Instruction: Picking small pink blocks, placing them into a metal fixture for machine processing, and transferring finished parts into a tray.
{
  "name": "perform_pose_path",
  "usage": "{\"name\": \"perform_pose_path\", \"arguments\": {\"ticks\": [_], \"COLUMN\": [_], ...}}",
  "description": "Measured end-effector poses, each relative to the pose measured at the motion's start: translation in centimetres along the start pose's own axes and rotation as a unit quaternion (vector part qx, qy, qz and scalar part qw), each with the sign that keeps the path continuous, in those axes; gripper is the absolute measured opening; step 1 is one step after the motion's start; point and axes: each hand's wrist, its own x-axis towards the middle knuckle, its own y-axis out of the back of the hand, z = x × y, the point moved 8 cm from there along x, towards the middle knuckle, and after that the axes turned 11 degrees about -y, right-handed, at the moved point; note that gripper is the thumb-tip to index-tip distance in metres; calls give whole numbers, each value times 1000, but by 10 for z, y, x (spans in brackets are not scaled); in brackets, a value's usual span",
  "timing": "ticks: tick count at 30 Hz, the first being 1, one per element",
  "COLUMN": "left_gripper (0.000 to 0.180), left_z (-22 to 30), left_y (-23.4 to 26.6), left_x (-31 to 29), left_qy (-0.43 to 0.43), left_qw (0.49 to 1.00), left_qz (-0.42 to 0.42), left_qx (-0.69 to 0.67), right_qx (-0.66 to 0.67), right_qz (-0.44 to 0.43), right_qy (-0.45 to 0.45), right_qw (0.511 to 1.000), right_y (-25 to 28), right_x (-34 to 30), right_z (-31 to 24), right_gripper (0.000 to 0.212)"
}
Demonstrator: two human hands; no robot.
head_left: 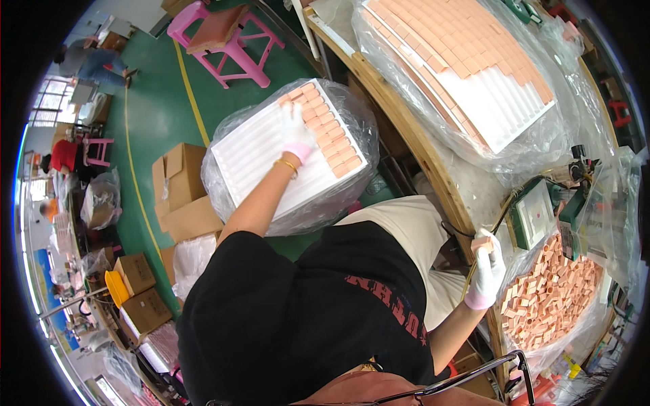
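My left hand (296,130), in a white glove with a pink cuff, reaches over a white grooved tray (247,162). Its fingers are stretched out, their tips at the edge of the small peach-coloured blocks (332,139) lined up along the tray's right side. Whether a fingertip presses one of them is hard to see. My right hand (486,274), gloved the same way, is raised by the workbench edge. Between its thumb and fingers it grips a single peach-coloured block (481,243). Beside it is a green-framed device (533,213) with a pale panel.
A heap of loose peach-coloured blocks (552,298) lies at the right. On the workbench (467,193), a second white tray (487,101) is mostly filled with blocks. Clear plastic (223,135) surrounds the near tray. Cardboard boxes (184,176) and a pink stool (233,51) stand on the green floor.
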Motion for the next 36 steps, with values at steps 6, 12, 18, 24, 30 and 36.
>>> {"name": "perform_pose_path", "arguments": {"ticks": [6,12,18,24,30,36], "left_gripper": [35,30,27,37,50,59], "left_z": [231,239,-15,-29,-39,-43], "left_y": [61,68,-30,4,-21,-47], "left_x": [-63,-71,-58,-41,-52,-45], "left_qy": [101,141,272,111,106,164], "left_qw": [504,360,835,988,983,951], "left_qz": [-405,-416,-73,29,88,101], "left_qx": [-756,-823,-473,-102,-121,-243], "right_qx": [-277,-337,-240,-235,-247,-217], "right_qz": [-40,-68,-54,-43,-42,-27], "right_qy": [221,226,154,100,93,51], "right_qw": [934,912,957,966,964,974], "right_y": [-90,-125,-97,-80,-77,-69], "right_x": [18,27,32,34,22,18], "right_z": [-32,-29,-21,-10,-4,-2], "right_gripper": [42,47,50,45,42,42]}}
